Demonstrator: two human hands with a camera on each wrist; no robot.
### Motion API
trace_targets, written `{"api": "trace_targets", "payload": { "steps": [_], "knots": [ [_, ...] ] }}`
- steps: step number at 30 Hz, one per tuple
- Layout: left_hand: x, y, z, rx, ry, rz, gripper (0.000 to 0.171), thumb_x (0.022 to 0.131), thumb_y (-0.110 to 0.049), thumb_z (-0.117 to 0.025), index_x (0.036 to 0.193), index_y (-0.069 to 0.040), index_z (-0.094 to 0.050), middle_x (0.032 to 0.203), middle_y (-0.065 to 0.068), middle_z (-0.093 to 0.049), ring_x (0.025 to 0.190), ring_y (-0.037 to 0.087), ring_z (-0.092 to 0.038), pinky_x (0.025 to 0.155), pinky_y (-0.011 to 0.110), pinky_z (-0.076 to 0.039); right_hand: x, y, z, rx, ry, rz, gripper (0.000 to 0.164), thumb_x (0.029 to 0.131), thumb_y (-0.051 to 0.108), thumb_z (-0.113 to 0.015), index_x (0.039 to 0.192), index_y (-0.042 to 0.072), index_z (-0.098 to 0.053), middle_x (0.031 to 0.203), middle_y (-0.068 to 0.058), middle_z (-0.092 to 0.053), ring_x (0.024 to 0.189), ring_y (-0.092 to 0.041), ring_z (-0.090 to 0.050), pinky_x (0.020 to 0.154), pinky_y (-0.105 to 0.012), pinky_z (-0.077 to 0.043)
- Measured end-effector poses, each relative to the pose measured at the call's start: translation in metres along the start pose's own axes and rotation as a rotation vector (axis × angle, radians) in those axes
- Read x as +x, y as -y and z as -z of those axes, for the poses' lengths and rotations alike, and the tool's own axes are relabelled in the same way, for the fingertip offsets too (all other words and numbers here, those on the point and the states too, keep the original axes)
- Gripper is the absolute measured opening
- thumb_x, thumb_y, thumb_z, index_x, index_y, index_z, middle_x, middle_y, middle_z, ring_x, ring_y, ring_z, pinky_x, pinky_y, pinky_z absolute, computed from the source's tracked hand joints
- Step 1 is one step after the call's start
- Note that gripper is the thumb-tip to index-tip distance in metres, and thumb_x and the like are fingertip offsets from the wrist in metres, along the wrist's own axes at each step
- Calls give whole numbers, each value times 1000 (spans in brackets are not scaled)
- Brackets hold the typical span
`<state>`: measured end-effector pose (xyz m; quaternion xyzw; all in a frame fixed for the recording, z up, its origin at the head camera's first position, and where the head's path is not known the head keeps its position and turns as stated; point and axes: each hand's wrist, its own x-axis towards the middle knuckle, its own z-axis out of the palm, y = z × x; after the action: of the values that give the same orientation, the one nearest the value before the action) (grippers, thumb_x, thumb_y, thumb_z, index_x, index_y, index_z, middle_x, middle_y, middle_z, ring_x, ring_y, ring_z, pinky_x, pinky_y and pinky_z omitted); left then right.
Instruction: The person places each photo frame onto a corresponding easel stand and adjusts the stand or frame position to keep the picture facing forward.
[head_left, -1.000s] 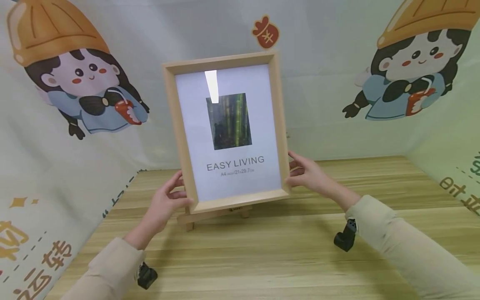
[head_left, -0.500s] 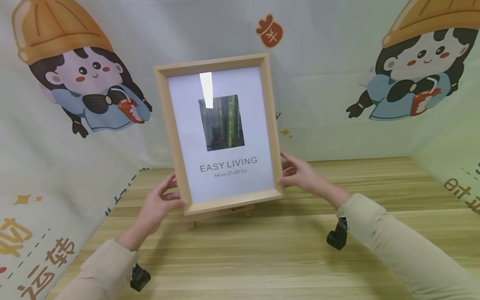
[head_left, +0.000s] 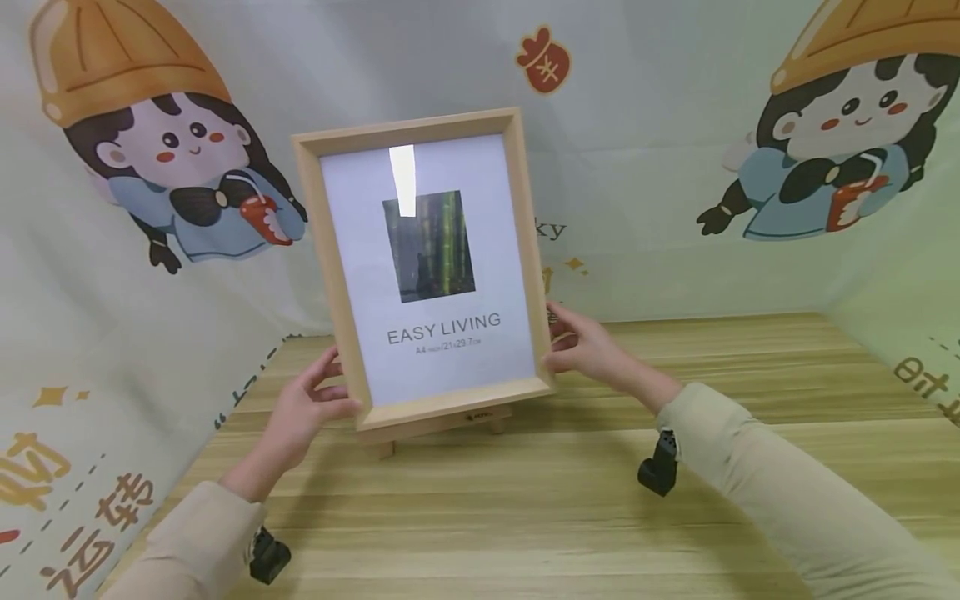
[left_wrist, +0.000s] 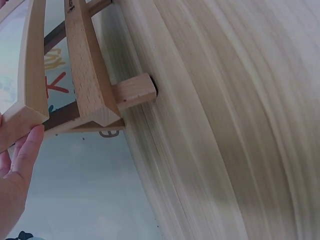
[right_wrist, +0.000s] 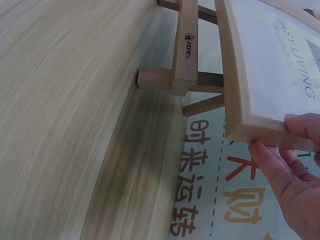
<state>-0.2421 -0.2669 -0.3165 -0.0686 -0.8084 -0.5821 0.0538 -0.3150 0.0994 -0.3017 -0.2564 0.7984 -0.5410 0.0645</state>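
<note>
A light wooden picture frame (head_left: pixel 528 250), holding a white sheet with a bamboo picture and the words EASY LIVING, is held up between both hands, tilted slightly. My left hand (head_left: pixel 303 412) grips its lower left side, the thumb at the front corner. On the lower right side, my right hand (head_left: pixel 588 346) pinches the edge between thumb and fingers. Behind and below the frame stands a small wooden easel (left_wrist: pixel 87 60), mostly hidden in the head view. Both wrist views show a gap between the frame's bottom edge and the easel's ledge (right_wrist: pixel 186 50).
The easel stands on a wood-grain table (head_left: pixel 480 517). A pale cloth backdrop (head_left: pixel 630 183) with printed cartoon figures and lettering hangs behind and at the sides. Black wrist cameras (head_left: pixel 658 465) hang beneath both cuffs.
Both hands have carried the frame a little to the left relative to the easel, keeping their grip. The head view has shifted slightly.
</note>
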Motion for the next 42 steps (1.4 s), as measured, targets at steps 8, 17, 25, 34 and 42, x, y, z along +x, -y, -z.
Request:
{"api": "trace_targets", "payload": {
  "steps": [8,17,25,34,42],
  "knots": [
    [1,2,6,-2,-11,8,85,78,9,-61,147,-8,-15,128,18,-39,87,-3,-57,78,18,-51,7,2,-8,12,0,18,84,79,-6,-60,147,6,-12,116,-26,-47,99,-33,-55,79,-36,-54],
    [-1,6,13,-5,-15,11,84,79,10,-59,147,-7,-12,132,23,-35,86,-5,-56,77,17,-51,14,2,-16,28,9,20,85,78,-7,-60,147,6,-12,117,-27,-46,101,-34,-54,80,-36,-54],
    [-2,9,18,4,-19,8,84,79,9,-59,146,-6,-11,134,26,-32,85,-6,-56,77,16,-51,18,2,-21,1,13,17,84,80,-3,-60,146,4,-10,117,-26,-45,102,-34,-53,80,-35,-54],
    [2,17,21,2,-18,18,85,79,10,-58,147,-7,-9,134,24,-32,86,-5,-55,77,17,-51,23,0,-25,2,-6,11,84,79,-4,-61,146,2,-11,114,-24,-46,101,-34,-53,80,-34,-54],
    [4,24,21,-21,-9,4,85,78,13,-57,146,-7,-11,128,22,-36,86,-3,-57,78,19,-52,26,-6,-31,0,-19,-19,87,77,-7,-61,147,7,-13,111,-23,-48,99,-32,-55,78,-33,-55]
  ]
}}
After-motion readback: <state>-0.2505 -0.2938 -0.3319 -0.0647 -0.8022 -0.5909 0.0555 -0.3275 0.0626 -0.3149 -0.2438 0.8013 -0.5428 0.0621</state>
